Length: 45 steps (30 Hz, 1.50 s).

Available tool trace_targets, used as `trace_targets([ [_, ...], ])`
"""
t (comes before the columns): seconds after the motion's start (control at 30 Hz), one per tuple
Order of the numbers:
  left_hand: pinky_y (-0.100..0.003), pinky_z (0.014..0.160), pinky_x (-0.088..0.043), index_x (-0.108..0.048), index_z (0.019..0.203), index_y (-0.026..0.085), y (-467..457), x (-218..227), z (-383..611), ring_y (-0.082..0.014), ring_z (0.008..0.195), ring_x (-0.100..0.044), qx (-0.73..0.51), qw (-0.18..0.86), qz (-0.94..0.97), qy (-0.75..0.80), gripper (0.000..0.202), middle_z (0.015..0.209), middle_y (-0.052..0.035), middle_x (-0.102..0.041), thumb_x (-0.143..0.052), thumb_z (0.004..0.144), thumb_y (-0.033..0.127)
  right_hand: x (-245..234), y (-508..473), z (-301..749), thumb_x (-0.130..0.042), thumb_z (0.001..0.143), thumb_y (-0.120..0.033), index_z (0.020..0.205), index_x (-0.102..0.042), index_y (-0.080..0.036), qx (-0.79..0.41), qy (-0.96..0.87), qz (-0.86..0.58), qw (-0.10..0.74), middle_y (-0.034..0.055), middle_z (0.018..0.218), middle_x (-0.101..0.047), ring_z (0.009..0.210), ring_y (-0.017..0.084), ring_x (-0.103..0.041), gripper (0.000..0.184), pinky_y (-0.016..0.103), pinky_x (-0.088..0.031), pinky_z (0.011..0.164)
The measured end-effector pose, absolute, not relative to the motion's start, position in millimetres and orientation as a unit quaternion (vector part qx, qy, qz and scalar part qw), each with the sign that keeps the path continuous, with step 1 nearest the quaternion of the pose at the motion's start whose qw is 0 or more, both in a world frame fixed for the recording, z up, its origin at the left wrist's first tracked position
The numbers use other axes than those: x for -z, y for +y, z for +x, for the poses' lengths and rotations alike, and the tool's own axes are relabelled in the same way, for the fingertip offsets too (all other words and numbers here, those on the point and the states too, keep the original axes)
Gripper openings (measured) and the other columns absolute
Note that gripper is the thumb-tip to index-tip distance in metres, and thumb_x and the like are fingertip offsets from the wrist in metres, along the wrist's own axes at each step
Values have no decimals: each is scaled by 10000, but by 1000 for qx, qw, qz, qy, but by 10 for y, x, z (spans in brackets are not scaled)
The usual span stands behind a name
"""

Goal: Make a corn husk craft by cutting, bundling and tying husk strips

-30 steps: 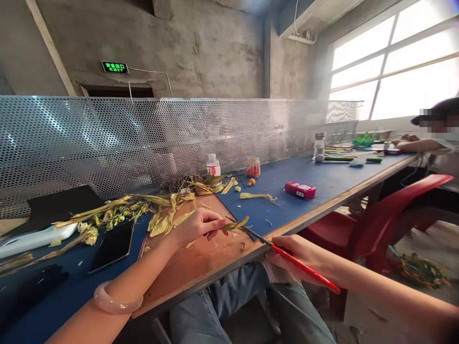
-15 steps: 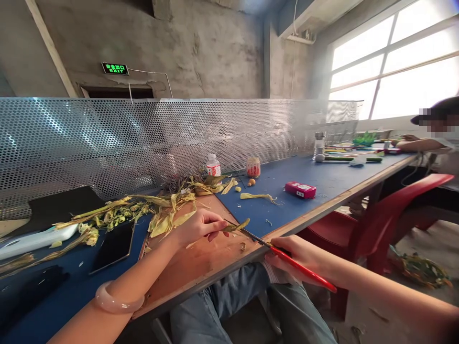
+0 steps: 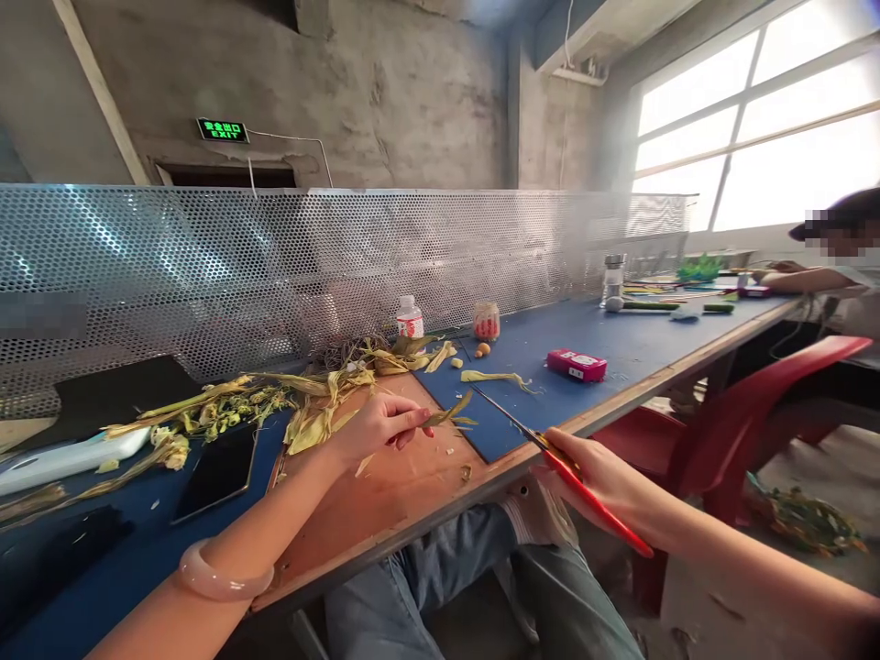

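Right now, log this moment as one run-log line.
left hand: pinches leaf strip | right hand: grips red-handled tool | nearby: husk pile, phone

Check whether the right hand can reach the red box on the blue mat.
Probably yes: the red box lies just beyond the right hand, with only bare blue mat between them. But that hand is shut on the scissors, so a grab looks awkward.

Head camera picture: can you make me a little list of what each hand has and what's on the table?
Left hand: pinches a yellow-green leaf strip
Right hand: grips a red-handled tool, metal tip near the strip
Table: blue, with a husk pile, red box, small bottle, dark phone
Nearby: another person seated far right
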<state>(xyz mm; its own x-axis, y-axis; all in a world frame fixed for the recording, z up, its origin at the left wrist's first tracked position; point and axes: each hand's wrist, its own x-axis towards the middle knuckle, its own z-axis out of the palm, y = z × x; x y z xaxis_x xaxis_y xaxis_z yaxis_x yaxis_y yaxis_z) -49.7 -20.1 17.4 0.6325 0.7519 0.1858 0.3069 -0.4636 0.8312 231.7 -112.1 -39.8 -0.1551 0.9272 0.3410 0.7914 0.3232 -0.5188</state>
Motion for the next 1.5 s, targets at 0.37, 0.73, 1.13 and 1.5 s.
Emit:
trace_targets([
  [0.37,-202,452,-256,-689,728,111,-180,-141,-487,-65,443,-383,-300,371,811,338,400,466,35,-458,-543,817,473,410,-1150,2315,-429,826,-444,712,-317,-235,-17,-782,-587,210,14,684,-567,574,167,-496,263,252,-285,526],
  [0.73,-201,477,-294,-704,745,115,-225,-161,-472,-70,466,-413,-296,353,826,326,374,478,25,-485,-544,829,443,381,-1127,2186,-462,800,-407,703,-333,-230,-11,-778,-595,200,23,713,-596,630,187,-555,240,251,-293,538],
  [1.13,-199,465,-297,-694,739,115,-223,-157,-466,-74,473,-415,-285,337,833,333,384,482,23,-487,-543,823,458,364,-1125,2155,-464,813,-424,690,-370,-228,-24,-785,-588,194,40,724,-611,652,185,-567,250,253,-305,547],
  [1.5,-195,467,-305,-690,751,110,-216,-156,-469,-74,474,-427,-277,340,836,329,389,492,22,-489,-542,820,463,377,-1129,2193,-469,808,-441,698,-373,-226,-27,-785,-586,198,26,709,-591,620,170,-535,260,245,-300,542],
])
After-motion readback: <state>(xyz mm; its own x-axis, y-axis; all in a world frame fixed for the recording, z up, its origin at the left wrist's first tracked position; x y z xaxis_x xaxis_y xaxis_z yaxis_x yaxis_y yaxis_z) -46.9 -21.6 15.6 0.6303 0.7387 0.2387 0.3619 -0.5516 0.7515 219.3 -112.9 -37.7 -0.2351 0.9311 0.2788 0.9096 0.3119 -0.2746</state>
